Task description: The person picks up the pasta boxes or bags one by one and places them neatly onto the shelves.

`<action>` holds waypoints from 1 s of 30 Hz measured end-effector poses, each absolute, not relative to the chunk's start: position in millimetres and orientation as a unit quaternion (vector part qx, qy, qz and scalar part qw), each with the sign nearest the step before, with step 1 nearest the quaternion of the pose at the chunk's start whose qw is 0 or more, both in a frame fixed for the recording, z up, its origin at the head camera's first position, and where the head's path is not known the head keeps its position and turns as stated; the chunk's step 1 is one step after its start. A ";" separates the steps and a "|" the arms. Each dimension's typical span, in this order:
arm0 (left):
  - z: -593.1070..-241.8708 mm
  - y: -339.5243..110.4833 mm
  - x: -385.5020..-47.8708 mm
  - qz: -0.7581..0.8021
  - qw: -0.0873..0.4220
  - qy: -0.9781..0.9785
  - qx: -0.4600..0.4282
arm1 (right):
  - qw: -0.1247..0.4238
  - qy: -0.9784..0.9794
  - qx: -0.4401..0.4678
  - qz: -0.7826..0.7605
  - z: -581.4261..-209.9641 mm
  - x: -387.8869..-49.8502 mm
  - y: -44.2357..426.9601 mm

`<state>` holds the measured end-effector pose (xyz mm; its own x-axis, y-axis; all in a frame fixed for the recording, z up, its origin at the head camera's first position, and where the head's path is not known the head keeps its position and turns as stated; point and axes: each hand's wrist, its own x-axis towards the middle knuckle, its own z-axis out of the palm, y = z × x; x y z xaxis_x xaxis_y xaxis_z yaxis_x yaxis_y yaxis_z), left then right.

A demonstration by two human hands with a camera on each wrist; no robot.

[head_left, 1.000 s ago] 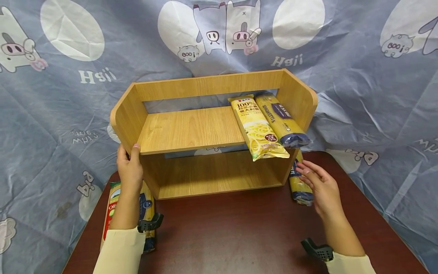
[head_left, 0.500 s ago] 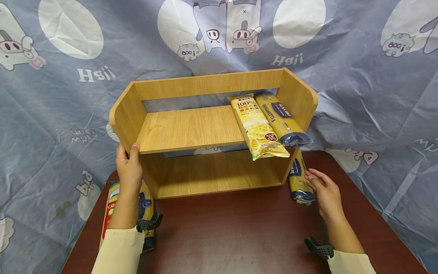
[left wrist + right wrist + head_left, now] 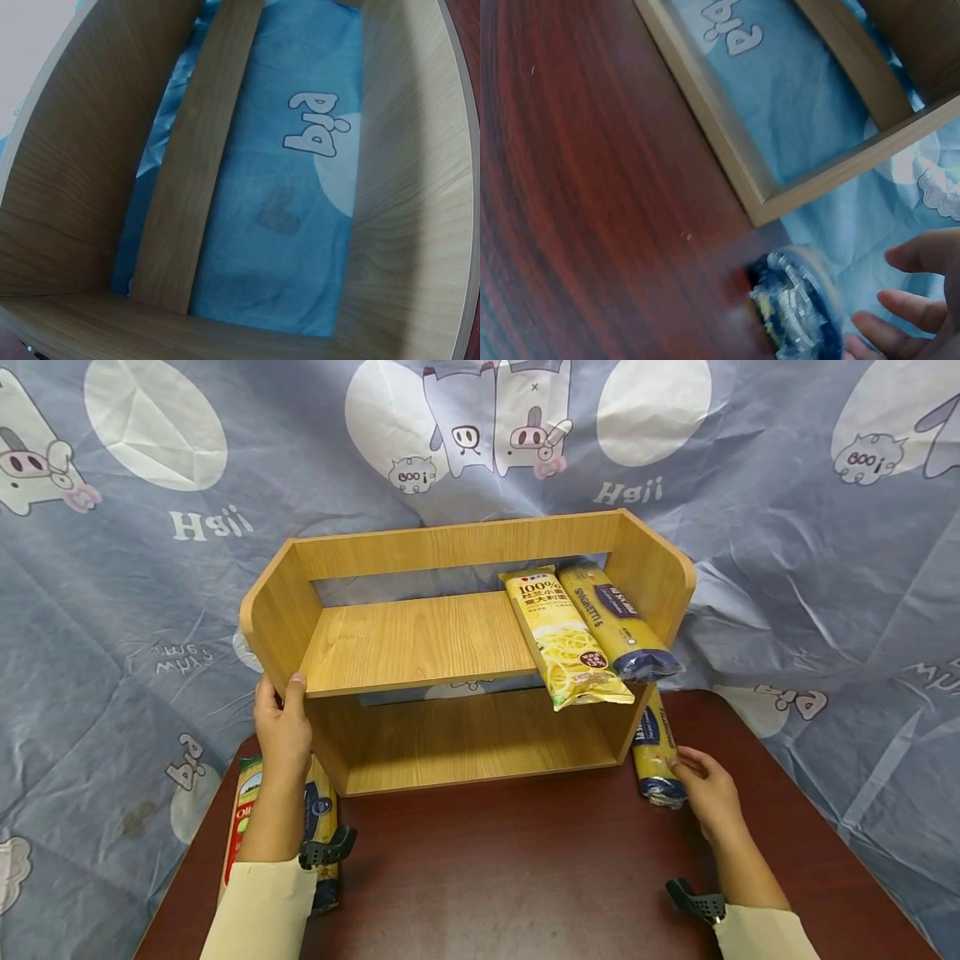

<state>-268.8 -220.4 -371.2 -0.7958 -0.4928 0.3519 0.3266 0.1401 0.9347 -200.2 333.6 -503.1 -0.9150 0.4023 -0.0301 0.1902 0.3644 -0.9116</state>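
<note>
A two-tier wooden shelf (image 3: 420,639) stands on the table. My left hand (image 3: 283,727) grips its left side panel, with the thumb on the front edge; no fingers show in the left wrist view of the shelf (image 3: 405,165). My right hand (image 3: 711,793) is at the right side of a yellow and blue spaghetti pack (image 3: 654,756) lying beside the shelf's right end. In the right wrist view, the fingers of the right hand (image 3: 919,300) are spread beside the pack's clear, crinkled end (image 3: 791,304); contact is hard to tell.
Two yellow packs, one paler (image 3: 566,643) and one with blue ends (image 3: 618,622), lie on the upper tier at the right. Under my left forearm, a red-labelled pack (image 3: 243,810) and a blue-labelled pack (image 3: 322,810) lie on the dark red table (image 3: 487,868). Patterned cloth (image 3: 810,577) hangs behind.
My right hand has come down and slightly nearer to me along the side of the spaghetti pack. My left hand keeps its grip on the shelf.
</note>
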 end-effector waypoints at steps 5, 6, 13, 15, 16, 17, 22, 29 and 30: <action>-372.7 -221.2 -268.9 -0.652 0.313 -0.687 0.062 | 0.051 -0.853 -0.186 0.484 -512.0 -202.7 336.7; -372.6 -221.3 -269.3 -0.652 0.313 -0.688 0.061 | 0.046 -0.860 -0.187 0.473 -513.5 -203.3 337.3; -372.7 -221.1 -268.9 -0.659 0.309 -0.683 0.065 | 0.031 -0.893 -0.198 0.402 -516.9 -208.5 337.1; -372.4 -221.4 -268.8 -0.660 0.311 -0.681 0.063 | 0.024 -0.896 -0.202 0.394 -515.0 -210.6 336.7; -372.2 -221.2 -269.0 -0.660 0.312 -0.681 0.062 | 0.018 -0.898 -0.204 0.390 -513.9 -211.1 337.1; -372.0 -221.0 -269.0 -0.660 0.313 -0.680 0.062 | 0.012 -0.900 -0.206 0.385 -512.7 -211.5 337.5; -371.9 -220.3 -268.8 -0.661 0.310 -0.680 0.067 | -0.017 -0.909 -0.206 0.361 -507.0 -213.4 342.0; -372.6 -220.6 -268.3 -0.675 0.297 -0.672 0.069 | -0.042 -0.902 -0.207 0.377 -507.3 -214.9 349.0; -372.6 -220.6 -268.1 -0.676 0.294 -0.672 0.071 | -0.042 -0.898 -0.207 0.386 -508.1 -214.8 349.4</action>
